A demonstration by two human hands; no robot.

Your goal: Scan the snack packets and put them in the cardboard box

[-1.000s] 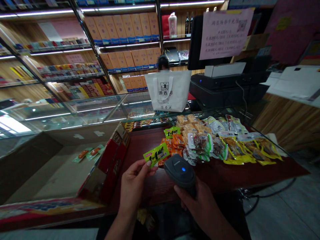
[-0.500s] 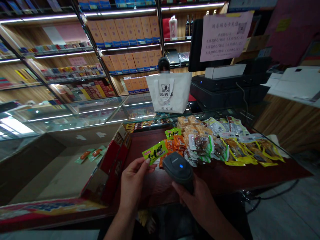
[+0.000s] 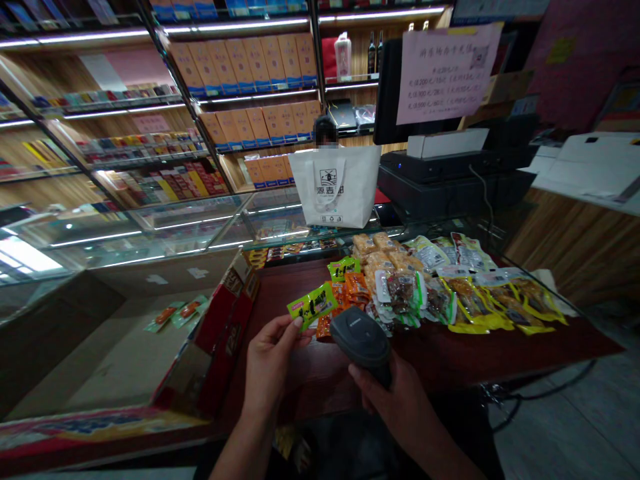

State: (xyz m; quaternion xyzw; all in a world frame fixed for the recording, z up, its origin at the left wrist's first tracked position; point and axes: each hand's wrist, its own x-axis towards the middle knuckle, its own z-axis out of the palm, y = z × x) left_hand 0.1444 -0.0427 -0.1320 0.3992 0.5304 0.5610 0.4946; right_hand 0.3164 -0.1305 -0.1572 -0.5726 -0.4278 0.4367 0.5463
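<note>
My left hand (image 3: 274, 347) pinches the near corner of a green snack packet (image 3: 314, 307) with dark lettering, held just above the dark red tabletop (image 3: 313, 373). Wrapped round the handle of a dark grey barcode scanner (image 3: 361, 337), my right hand (image 3: 400, 387) keeps the scanner's head close beside the packet. Behind them are orange packets (image 3: 356, 287) and another green packet (image 3: 344, 268). Clear packs of brown food (image 3: 400, 290) with green edges lie to the right, and tan wrapped snacks (image 3: 383, 257) are heaped behind those. Yellow-edged pouches (image 3: 473, 303) lie farther right.
At left stands an open cardboard box (image 3: 115, 347) with a few small packets (image 3: 187, 310) inside. A white tote bag (image 3: 337, 190) is on the glass counter (image 3: 200, 223), a person partly hidden behind it. A monitor with a pink sign (image 3: 447, 73) rises at right.
The blue light on the scanner's top has gone out. Both hands, the packet and the scanner keep nearly the same positions; the whole view has shifted slightly.
</note>
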